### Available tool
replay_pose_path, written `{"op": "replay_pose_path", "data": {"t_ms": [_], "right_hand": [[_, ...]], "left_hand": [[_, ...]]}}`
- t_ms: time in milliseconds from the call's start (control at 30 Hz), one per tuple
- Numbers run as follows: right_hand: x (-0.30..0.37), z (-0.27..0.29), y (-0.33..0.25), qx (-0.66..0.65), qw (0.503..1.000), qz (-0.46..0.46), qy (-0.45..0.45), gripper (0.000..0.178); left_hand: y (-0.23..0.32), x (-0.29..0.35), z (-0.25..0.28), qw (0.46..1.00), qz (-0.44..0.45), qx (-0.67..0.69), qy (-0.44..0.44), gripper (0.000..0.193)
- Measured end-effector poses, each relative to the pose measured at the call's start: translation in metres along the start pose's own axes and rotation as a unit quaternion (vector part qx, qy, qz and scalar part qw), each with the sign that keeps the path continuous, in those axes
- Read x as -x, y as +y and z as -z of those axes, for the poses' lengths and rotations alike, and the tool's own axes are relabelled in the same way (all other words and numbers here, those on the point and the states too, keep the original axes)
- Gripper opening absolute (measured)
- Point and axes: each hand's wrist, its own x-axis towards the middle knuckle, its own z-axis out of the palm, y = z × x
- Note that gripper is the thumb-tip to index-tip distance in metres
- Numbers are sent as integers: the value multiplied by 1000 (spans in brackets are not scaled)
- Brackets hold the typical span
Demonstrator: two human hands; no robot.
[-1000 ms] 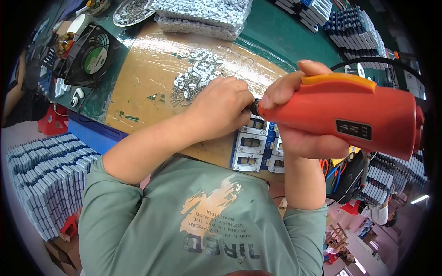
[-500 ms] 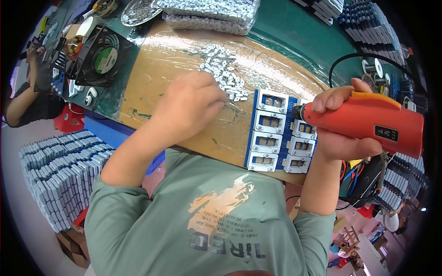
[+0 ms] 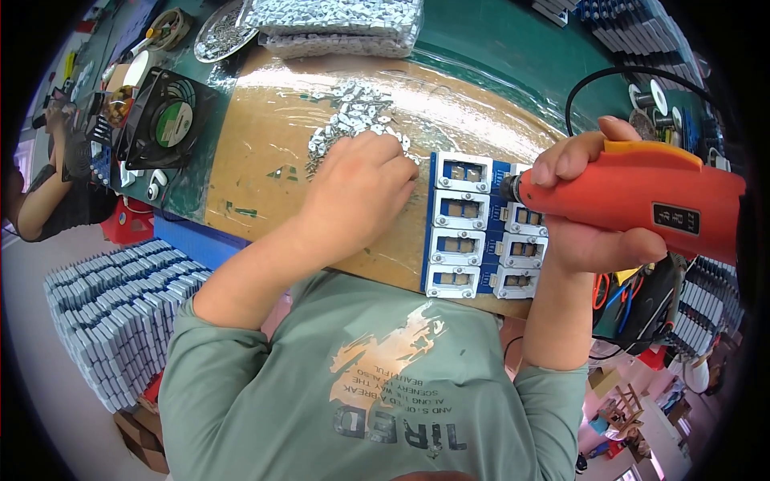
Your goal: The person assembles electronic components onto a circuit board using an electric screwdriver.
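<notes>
My right hand (image 3: 581, 228) grips a red electric screwdriver (image 3: 634, 196) with an orange lever on top. Its dark tip points left, over the upper part of a blue circuit board (image 3: 492, 188). White rectangular frames (image 3: 462, 210) sit on the board in two columns, with screws visible at their corners. Between the board and a heap of small white parts (image 3: 357, 112) is my left hand (image 3: 365, 184), close to the board's left edge. Its fingers are curled together, and whatever they pinch is hidden. The back of that hand covers part of the heap.
Clear bags of white parts (image 3: 337, 28) lie behind the heap, beside a metal dish of screws (image 3: 224, 32). A black fan (image 3: 168, 120) stands at left. The screwdriver's black cable (image 3: 597, 74) arches at right. Stacked boards (image 3: 120, 313) rise at lower left; another person's arm (image 3: 48, 184) shows far left.
My left hand has moved right, from beside the heap toward the board. The screwdriver stays over the board in my right hand. The whole view has shifted slightly.
</notes>
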Motion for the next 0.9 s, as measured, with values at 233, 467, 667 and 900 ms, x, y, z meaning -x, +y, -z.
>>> {"op": "replay_pose_path", "data": {"t_ms": [233,467,667,900], "right_hand": [[-1,6,1,-19,998,21,-49,124],[-2,8,1,-22,998,24,-57,122],[-5,8,3,-30,996,33,-73,121],[-5,11,2,-23,997,33,-68,122]], "left_hand": [[-1,19,9,999,-10,36,-32,12],[-11,19,19,998,52,37,14,11],[-8,12,10,999,28,21,4,11],[-3,11,12,997,26,67,-14,9]]}}
